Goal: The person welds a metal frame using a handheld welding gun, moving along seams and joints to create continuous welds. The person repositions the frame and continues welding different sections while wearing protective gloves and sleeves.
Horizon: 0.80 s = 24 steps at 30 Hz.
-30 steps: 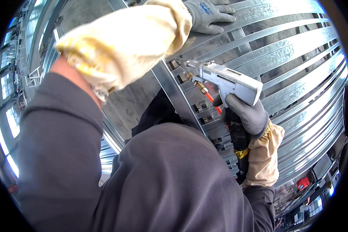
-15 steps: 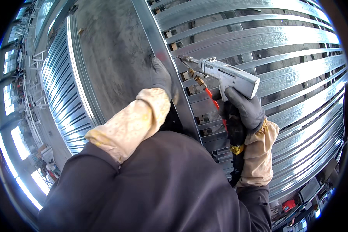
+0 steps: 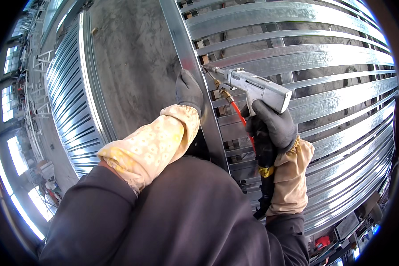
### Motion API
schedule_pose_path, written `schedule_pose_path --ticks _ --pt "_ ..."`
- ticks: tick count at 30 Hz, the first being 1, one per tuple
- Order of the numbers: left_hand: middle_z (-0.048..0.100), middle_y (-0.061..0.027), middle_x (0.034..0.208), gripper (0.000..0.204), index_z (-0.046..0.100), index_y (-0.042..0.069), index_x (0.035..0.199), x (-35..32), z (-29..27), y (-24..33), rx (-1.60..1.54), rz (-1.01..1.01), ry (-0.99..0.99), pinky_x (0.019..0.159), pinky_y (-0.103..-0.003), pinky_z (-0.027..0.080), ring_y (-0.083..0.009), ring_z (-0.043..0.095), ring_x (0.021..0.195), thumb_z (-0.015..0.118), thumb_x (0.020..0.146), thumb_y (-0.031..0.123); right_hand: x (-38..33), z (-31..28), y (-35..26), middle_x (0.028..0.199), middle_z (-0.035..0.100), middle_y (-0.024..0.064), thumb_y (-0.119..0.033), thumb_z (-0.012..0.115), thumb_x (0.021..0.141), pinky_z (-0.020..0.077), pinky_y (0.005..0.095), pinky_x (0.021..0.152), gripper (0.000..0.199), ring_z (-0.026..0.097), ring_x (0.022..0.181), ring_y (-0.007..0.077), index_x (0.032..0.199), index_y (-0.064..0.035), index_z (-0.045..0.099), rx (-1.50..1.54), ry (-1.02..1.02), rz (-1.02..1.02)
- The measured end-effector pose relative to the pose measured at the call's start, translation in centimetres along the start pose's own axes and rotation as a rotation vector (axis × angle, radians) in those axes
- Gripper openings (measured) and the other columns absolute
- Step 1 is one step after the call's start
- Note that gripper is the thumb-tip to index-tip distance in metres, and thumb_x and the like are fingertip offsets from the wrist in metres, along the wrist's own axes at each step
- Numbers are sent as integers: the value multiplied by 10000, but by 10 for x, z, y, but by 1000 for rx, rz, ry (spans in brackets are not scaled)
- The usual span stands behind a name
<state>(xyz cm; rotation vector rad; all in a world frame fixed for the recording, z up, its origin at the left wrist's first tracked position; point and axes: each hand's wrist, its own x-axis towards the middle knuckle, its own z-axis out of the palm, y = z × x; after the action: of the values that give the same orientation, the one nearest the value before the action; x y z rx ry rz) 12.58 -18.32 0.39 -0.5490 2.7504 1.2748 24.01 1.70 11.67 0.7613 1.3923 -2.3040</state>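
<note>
Silver pistol-shaped metal tool (image 3: pixel 259 88) sits clasped in the grey-gloved right hand (image 3: pixel 279 128), tip beside the long, shiny steel rail (image 3: pixel 178 35); the grey-gloved left hand (image 3: pixel 189 92), grip unclear, lies along it, probably for steadying.

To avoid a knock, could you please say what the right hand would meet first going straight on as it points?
Led by the silver gun-shaped tool, the right hand would likely meet the long metal edge rail first; depth at the nozzle is unclear.
</note>
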Motion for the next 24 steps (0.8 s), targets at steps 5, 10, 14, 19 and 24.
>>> schedule_pose_path --ticks 5,10,14,19,24 --pt "646 -318 1080 582 616 -58 1137 4 0 -4 -31 -7 -49 903 -456 457 -484 591 1057 332 1058 443 3 -2 -1 836 676 78 -217 600 976 449 235 501 339 621 592 117 1210 28 612 -49 -27 7" --pt "650 -316 1093 569 617 -81 1144 2 -1 1 -16 11 -40 904 -447 462 -478 600 1061 337 1063 408 4 -3 -1 839 682 91 -215 589 980 500 269 526 288 640 595 146 1132 27 616 -62 -30 -4" --pt "648 -311 1119 564 612 -77 1165 3 -3 1 -7 16 -69 917 -442 462 -472 595 1088 334 1064 403 3 0 -2 826 670 70 -227 603 978 454 238 505 341 617 586 114 1200 31 612 -36 -23 2" --pt "648 -303 1133 555 607 -53 1201 2 -4 6 11 4 -51 933 -449 462 -469 595 1101 331 1062 408 4 -2 -2 825 668 71 -233 612 974 458 241 504 346 619 577 123 1195 33 615 -47 -23 30" --pt "650 -301 1136 565 607 -52 1199 4 -2 2 20 37 -27 946 -451 457 -467 594 1109 324 1060 417 3 -1 -1 828 670 76 -220 608 973 470 250 507 335 621 578 130 1190 35 618 -39 -18 11"
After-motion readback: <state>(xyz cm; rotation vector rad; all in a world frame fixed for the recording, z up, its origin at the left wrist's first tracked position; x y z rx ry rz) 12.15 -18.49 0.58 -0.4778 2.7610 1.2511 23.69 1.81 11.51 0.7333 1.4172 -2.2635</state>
